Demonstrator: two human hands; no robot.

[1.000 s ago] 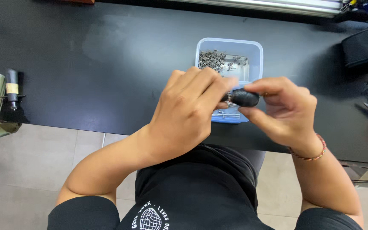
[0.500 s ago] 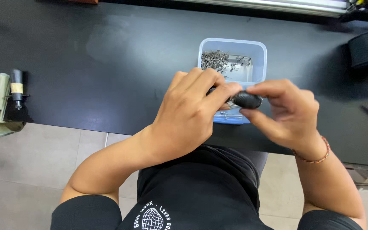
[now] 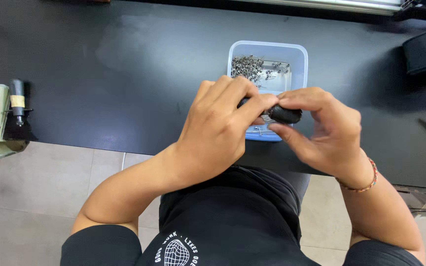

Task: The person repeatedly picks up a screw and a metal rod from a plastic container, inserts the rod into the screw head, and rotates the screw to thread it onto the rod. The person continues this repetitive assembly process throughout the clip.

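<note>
Left hand (image 3: 218, 133) arched knuckles-up, fingers curled and pinched on the near end of one small black part (image 3: 286, 115); right hand (image 3: 329, 133) at 3 o'clock of it, thumb under and fingers over, clamped on the other end. Part held level over the near edge of one blue tub (image 3: 299, 59) on the black tabletop (image 3: 124, 64). Heap of small metal pieces (image 3: 250, 66) at the tub's 11 o'clock, too many to count.

head-worn camera, looking steeply down, close over black table (image 3: 124, 74)
</note>
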